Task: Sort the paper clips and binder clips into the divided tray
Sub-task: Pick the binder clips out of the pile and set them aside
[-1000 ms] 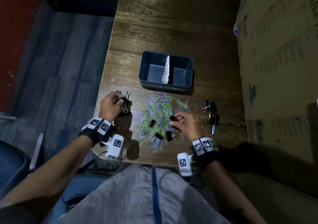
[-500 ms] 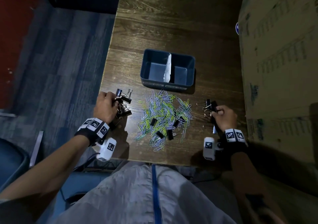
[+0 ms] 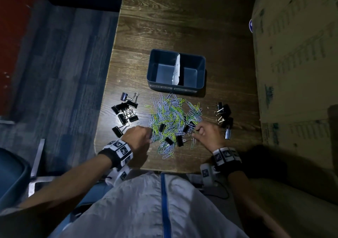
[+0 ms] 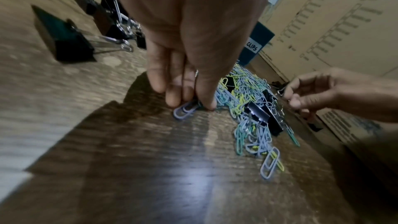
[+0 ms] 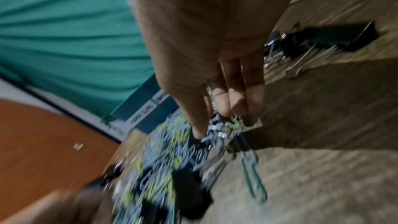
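The dark blue divided tray point(image 3: 153, 69) stands in the middle of the wooden table, with both compartments bare. In front of it lies a heap of pastel paper clips point(image 3: 170, 115) with a few black binder clips point(image 3: 162, 128) mixed in. My left hand point(image 3: 149, 137) is at the heap's left edge. Its thumb and fingertips point(image 4: 172, 98) pinch a pale blue paper clip point(image 4: 183, 112) that lies on the table. My right hand point(image 3: 196, 131) is at the heap's right edge, fingers curled on a binder clip point(image 5: 215, 129) in the pile. The right wrist view is blurred.
One group of binder clips point(image 3: 124, 112) lies left of the heap, another point(image 3: 224, 116) right of it. A large cardboard box point(image 3: 292, 54) stands along the table's right side. The table's front edge point(image 3: 146, 168) is close to my body. A chair point(image 3: 9, 173) is at lower left.
My left hand left the left group of binder clips and came to the heap's left edge. My right hand came back from the right group to the heap's right edge.
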Action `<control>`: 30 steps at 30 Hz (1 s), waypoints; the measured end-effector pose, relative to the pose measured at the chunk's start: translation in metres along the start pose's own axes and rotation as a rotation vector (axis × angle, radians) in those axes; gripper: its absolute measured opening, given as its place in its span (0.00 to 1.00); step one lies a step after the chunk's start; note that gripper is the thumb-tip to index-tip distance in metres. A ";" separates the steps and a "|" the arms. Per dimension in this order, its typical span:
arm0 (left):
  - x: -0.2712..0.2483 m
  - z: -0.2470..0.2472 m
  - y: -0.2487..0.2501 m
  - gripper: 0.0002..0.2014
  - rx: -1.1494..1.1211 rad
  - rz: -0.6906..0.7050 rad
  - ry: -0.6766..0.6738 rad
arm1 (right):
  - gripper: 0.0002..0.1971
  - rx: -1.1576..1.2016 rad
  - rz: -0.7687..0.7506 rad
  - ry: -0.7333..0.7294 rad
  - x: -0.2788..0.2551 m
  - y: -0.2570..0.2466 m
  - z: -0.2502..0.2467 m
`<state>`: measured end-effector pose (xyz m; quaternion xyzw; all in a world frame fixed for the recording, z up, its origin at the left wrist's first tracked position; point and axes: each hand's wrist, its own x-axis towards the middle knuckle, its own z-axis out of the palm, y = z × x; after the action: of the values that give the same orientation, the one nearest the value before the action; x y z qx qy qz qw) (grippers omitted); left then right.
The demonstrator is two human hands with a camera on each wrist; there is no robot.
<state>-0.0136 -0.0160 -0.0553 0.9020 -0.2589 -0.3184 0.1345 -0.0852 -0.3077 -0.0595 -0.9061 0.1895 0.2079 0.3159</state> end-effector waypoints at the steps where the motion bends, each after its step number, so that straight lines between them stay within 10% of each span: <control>1: 0.003 0.000 0.005 0.09 -0.032 0.009 0.043 | 0.14 -0.020 -0.048 -0.047 -0.001 -0.004 0.010; 16: 0.036 0.009 0.045 0.24 0.020 0.066 0.101 | 0.28 -0.335 -0.249 -0.136 -0.015 -0.038 0.053; 30: 0.039 -0.004 0.046 0.16 -0.355 0.005 0.063 | 0.25 0.323 0.056 -0.103 -0.009 -0.031 0.017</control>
<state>-0.0024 -0.0753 -0.0529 0.8730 -0.1965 -0.3303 0.3004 -0.0823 -0.2723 -0.0524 -0.8262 0.2289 0.2297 0.4607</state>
